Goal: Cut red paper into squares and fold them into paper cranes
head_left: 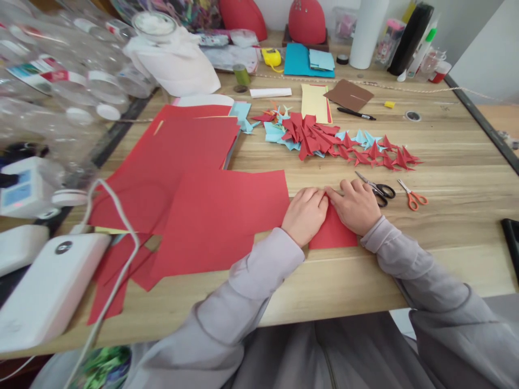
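A small piece of red paper (333,233) lies near the table's front edge, partly covered by my hands. My left hand (307,215) presses on its upper left part, fingers closed together. From the upper right, my right hand (357,205) bears on the same paper, its index finger stretched toward my left fingertips at the top edge. The fingertips hide any fold there. Black-handled scissors (381,190) lie just beyond my right hand, and small orange-handled scissors (412,195) lie farther right. Large red sheets (219,216) spread out to the left of my left hand.
Folded red paper pieces (310,135) and light blue ones (367,139) are heaped beyond my hands. Behind them lie a black pen (357,113), brown paper (348,95) and a yellow tape measure (271,57). A white power bank (52,286) with a cable and several plastic bottles (105,86) crowd the left.
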Demonstrator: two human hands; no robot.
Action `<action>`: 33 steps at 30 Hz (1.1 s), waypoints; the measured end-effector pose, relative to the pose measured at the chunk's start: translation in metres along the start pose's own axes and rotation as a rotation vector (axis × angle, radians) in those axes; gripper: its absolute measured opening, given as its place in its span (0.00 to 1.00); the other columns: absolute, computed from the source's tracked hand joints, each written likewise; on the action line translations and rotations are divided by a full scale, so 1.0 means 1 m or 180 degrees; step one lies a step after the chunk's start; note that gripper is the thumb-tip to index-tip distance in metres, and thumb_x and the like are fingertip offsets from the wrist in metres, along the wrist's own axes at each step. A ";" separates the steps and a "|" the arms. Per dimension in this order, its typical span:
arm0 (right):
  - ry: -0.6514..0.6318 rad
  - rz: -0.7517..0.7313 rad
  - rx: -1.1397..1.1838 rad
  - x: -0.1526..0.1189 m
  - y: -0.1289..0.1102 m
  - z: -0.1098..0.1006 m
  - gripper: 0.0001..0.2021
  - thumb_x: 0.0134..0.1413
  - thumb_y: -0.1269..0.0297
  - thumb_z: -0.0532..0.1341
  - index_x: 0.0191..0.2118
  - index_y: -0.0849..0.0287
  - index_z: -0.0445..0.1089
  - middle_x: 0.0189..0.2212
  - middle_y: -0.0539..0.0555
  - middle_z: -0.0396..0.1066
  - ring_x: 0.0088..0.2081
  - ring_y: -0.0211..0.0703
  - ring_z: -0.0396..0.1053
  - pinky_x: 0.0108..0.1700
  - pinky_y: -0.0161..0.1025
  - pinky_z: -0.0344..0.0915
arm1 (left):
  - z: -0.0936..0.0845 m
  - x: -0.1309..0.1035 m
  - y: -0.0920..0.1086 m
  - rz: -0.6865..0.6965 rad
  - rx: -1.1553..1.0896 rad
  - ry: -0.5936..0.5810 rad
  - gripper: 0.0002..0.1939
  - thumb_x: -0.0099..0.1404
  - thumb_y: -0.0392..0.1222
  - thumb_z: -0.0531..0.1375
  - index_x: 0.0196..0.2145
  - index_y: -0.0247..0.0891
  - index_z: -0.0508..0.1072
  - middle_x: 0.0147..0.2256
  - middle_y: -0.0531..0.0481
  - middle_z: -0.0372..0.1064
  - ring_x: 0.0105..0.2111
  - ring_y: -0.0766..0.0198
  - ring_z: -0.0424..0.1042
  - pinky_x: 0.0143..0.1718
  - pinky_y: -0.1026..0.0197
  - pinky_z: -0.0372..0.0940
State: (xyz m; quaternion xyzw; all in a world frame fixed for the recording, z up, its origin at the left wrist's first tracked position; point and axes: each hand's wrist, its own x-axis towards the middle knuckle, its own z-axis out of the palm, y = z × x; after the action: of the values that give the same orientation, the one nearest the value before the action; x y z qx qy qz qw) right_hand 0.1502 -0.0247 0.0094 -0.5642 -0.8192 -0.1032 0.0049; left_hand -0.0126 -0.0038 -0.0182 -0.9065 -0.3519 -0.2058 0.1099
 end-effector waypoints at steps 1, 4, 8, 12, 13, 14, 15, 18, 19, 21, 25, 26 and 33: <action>-0.0002 0.0007 0.0001 0.000 0.000 0.000 0.20 0.66 0.62 0.45 0.58 0.53 0.65 0.43 0.61 0.66 0.42 0.52 0.56 0.39 0.46 0.47 | 0.000 0.000 0.000 0.0004 0.0005 -0.0012 0.15 0.69 0.32 0.49 0.44 0.31 0.75 0.42 0.40 0.74 0.44 0.55 0.70 0.47 0.51 0.66; -0.0003 0.0031 -0.0006 0.000 0.000 0.001 0.20 0.66 0.61 0.45 0.58 0.52 0.64 0.43 0.61 0.65 0.42 0.52 0.56 0.39 0.46 0.47 | -0.001 -0.001 0.000 -0.0002 -0.0037 -0.0065 0.16 0.68 0.32 0.49 0.45 0.29 0.75 0.43 0.39 0.75 0.46 0.54 0.69 0.49 0.51 0.65; -0.0002 0.0041 -0.0001 -0.001 0.000 0.001 0.20 0.67 0.60 0.45 0.59 0.51 0.64 0.43 0.61 0.66 0.42 0.52 0.56 0.39 0.45 0.47 | -0.005 -0.006 -0.002 0.0083 0.0029 -0.0200 0.16 0.68 0.31 0.50 0.46 0.29 0.74 0.45 0.40 0.75 0.47 0.55 0.69 0.52 0.52 0.63; -0.0005 0.0056 0.0020 0.000 0.000 0.001 0.20 0.67 0.60 0.45 0.58 0.51 0.65 0.43 0.61 0.66 0.42 0.52 0.56 0.39 0.45 0.47 | -0.014 -0.012 -0.003 0.0156 0.0098 -0.0307 0.16 0.67 0.30 0.50 0.46 0.28 0.74 0.45 0.39 0.75 0.46 0.54 0.69 0.52 0.51 0.64; -0.0005 0.0065 0.0032 0.000 0.000 0.001 0.20 0.67 0.60 0.45 0.58 0.51 0.65 0.43 0.61 0.65 0.42 0.52 0.56 0.39 0.45 0.47 | -0.016 -0.014 -0.003 0.0164 0.0099 -0.0324 0.16 0.67 0.30 0.50 0.46 0.28 0.74 0.46 0.39 0.75 0.46 0.54 0.69 0.51 0.51 0.64; -0.0008 0.0072 0.0043 0.000 0.000 0.001 0.20 0.66 0.60 0.45 0.58 0.51 0.65 0.44 0.61 0.65 0.42 0.52 0.56 0.39 0.45 0.47 | -0.018 -0.015 -0.003 0.0168 0.0106 -0.0337 0.16 0.67 0.30 0.50 0.46 0.28 0.74 0.46 0.39 0.75 0.46 0.54 0.70 0.51 0.50 0.64; -0.0014 0.0079 0.0052 0.000 0.000 0.001 0.20 0.66 0.60 0.45 0.58 0.51 0.65 0.44 0.61 0.65 0.42 0.52 0.56 0.39 0.45 0.47 | -0.020 -0.017 -0.003 0.0174 0.0123 -0.0344 0.16 0.67 0.30 0.50 0.46 0.28 0.75 0.46 0.38 0.74 0.46 0.54 0.70 0.51 0.50 0.64; -0.0031 0.0088 0.0065 0.000 -0.001 0.001 0.20 0.67 0.60 0.45 0.58 0.51 0.64 0.44 0.61 0.65 0.43 0.53 0.56 0.39 0.46 0.47 | -0.023 -0.022 -0.003 0.0197 0.0215 -0.0327 0.16 0.67 0.29 0.50 0.46 0.26 0.75 0.46 0.38 0.74 0.46 0.53 0.70 0.52 0.50 0.64; -0.0034 0.0086 0.0074 0.000 -0.001 0.002 0.20 0.67 0.60 0.45 0.59 0.51 0.64 0.45 0.61 0.65 0.43 0.53 0.56 0.39 0.46 0.47 | -0.024 -0.024 -0.003 0.0202 0.0222 -0.0324 0.17 0.66 0.29 0.50 0.46 0.26 0.75 0.47 0.37 0.74 0.46 0.53 0.70 0.53 0.49 0.64; -0.0039 0.0089 0.0102 -0.001 0.000 0.002 0.21 0.66 0.60 0.45 0.59 0.52 0.64 0.45 0.61 0.65 0.43 0.53 0.56 0.39 0.46 0.47 | -0.024 -0.027 -0.004 0.0194 0.0151 -0.0326 0.17 0.66 0.29 0.49 0.47 0.27 0.75 0.48 0.37 0.74 0.47 0.53 0.70 0.54 0.48 0.63; -0.0050 0.0091 0.0158 -0.001 0.000 0.003 0.21 0.66 0.59 0.45 0.59 0.51 0.63 0.45 0.62 0.65 0.43 0.53 0.56 0.39 0.45 0.48 | -0.024 -0.028 -0.009 0.0209 -0.0011 -0.0340 0.17 0.66 0.29 0.50 0.47 0.31 0.76 0.48 0.38 0.74 0.48 0.53 0.69 0.55 0.45 0.61; -0.0050 0.0089 0.0168 -0.001 0.000 0.003 0.21 0.66 0.59 0.45 0.59 0.51 0.63 0.45 0.62 0.65 0.43 0.53 0.56 0.39 0.45 0.48 | -0.025 -0.028 -0.011 0.0246 -0.0008 -0.0346 0.17 0.66 0.30 0.51 0.46 0.31 0.76 0.47 0.38 0.74 0.48 0.52 0.69 0.55 0.45 0.61; -0.0063 0.0069 0.0186 -0.001 0.000 0.002 0.21 0.67 0.61 0.44 0.59 0.52 0.64 0.45 0.61 0.65 0.43 0.53 0.57 0.39 0.45 0.48 | -0.045 -0.021 -0.015 0.0375 0.0095 -0.0560 0.13 0.63 0.31 0.54 0.39 0.30 0.78 0.38 0.37 0.76 0.40 0.50 0.69 0.36 0.51 0.65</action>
State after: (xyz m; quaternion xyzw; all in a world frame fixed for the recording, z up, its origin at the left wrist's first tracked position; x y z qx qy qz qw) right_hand 0.1509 -0.0252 0.0069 -0.5736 -0.8157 -0.0736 0.0144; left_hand -0.0503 -0.0206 0.0134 -0.9385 -0.3093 -0.1133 0.1041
